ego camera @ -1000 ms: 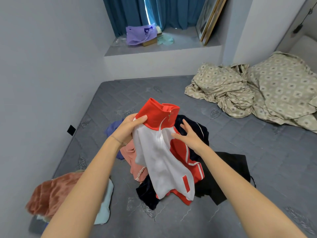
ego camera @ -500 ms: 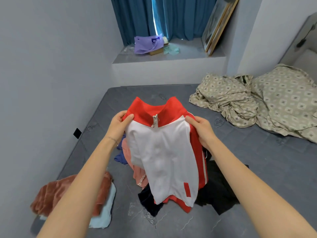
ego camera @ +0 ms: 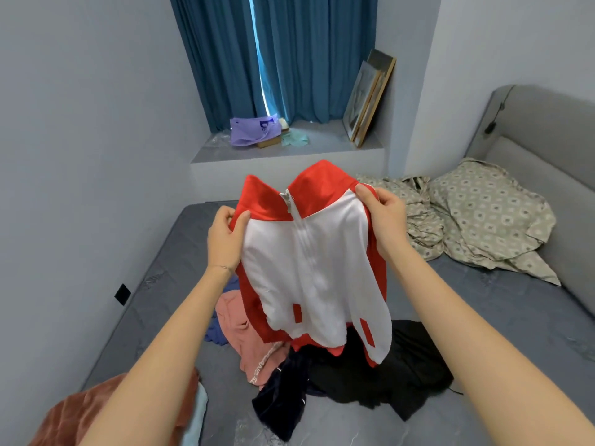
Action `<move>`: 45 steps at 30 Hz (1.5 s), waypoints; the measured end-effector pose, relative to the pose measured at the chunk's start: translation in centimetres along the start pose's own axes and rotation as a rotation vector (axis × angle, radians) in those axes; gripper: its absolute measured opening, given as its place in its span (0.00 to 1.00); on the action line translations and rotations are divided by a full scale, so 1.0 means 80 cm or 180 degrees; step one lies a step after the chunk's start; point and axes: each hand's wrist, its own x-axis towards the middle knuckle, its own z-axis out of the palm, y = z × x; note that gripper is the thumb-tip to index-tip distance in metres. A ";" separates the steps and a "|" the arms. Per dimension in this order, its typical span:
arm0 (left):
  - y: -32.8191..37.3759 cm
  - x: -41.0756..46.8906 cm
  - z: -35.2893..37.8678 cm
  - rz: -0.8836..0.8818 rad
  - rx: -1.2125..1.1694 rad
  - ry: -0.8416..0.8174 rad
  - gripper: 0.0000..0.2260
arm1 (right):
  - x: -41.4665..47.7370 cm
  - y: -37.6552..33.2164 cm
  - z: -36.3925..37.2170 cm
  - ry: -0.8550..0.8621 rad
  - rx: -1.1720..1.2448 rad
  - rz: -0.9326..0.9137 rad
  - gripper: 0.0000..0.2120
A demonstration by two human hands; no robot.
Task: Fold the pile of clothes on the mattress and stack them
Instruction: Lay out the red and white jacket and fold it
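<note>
Both hands pinch the red-and-white zip jacket (ego camera: 309,272) at its shoulders, left hand (ego camera: 225,239) on the left side and right hand (ego camera: 386,220) on the right, holding it up, front facing the person, above the pile of clothes (ego camera: 322,371) on the grey mattress (ego camera: 483,317)

Bedroom: mattress (ego camera: 502,320), headboard (ego camera: 541,130), curtains (ego camera: 289,56).
</note>
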 end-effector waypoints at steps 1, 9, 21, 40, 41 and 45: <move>0.012 -0.001 -0.003 0.0116 -0.0065 0.0069 0.12 | -0.003 -0.010 -0.002 0.0080 -0.0053 -0.0150 0.07; 0.101 -0.009 -0.038 0.0671 -0.0619 0.0497 0.16 | -0.043 -0.076 -0.026 0.0391 -0.0175 -0.0833 0.07; 0.165 -0.072 -0.106 0.1066 -0.0182 0.0832 0.12 | -0.106 -0.139 -0.059 0.0000 -0.0228 -0.1241 0.05; -0.365 -0.019 0.190 -0.0585 0.0599 -0.0781 0.05 | 0.022 0.424 -0.070 0.0362 -0.1714 0.0427 0.06; -0.392 -0.014 0.208 -0.0602 0.0593 -0.0754 0.04 | 0.032 0.448 -0.072 0.0395 -0.1732 0.0447 0.05; -0.482 0.001 0.267 -0.0438 0.0637 -0.0788 0.05 | 0.068 0.536 -0.083 0.0444 -0.1741 0.0409 0.06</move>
